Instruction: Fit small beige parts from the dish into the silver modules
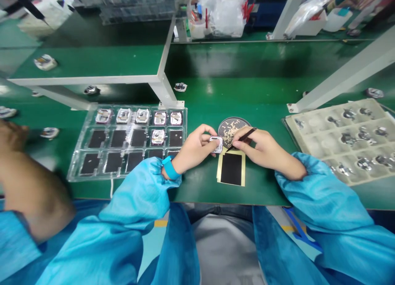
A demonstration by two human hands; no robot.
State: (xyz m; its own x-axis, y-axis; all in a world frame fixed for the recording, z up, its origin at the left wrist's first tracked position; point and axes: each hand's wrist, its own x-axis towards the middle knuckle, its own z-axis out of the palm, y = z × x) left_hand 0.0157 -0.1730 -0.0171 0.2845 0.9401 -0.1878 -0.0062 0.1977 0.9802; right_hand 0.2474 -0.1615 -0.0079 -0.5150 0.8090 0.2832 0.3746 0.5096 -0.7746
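Note:
Between its thumb and fingers, my left hand [199, 147] holds a small silvery watch-like case [217, 144]. My right hand [257, 145] is closed around dark tweezers [242, 139], whose tips point down and left, just right of the case. Behind both hands lies a round grey dish [222, 126] scattered with tiny pale pieces, partly covered by my right hand. Below the tweezer tips is a black rectangular sheet [231, 169] on yellowish backing paper [219, 174]. A blue band circles my left wrist.
Left stands a clear compartment tray [71, 170] with several similar cases [142, 116] and black pads. A beige tray [321, 143] with several metal parts is at right. White shelf legs [163, 87] rise behind. A co-worker's arm [31, 186] reaches in at far left.

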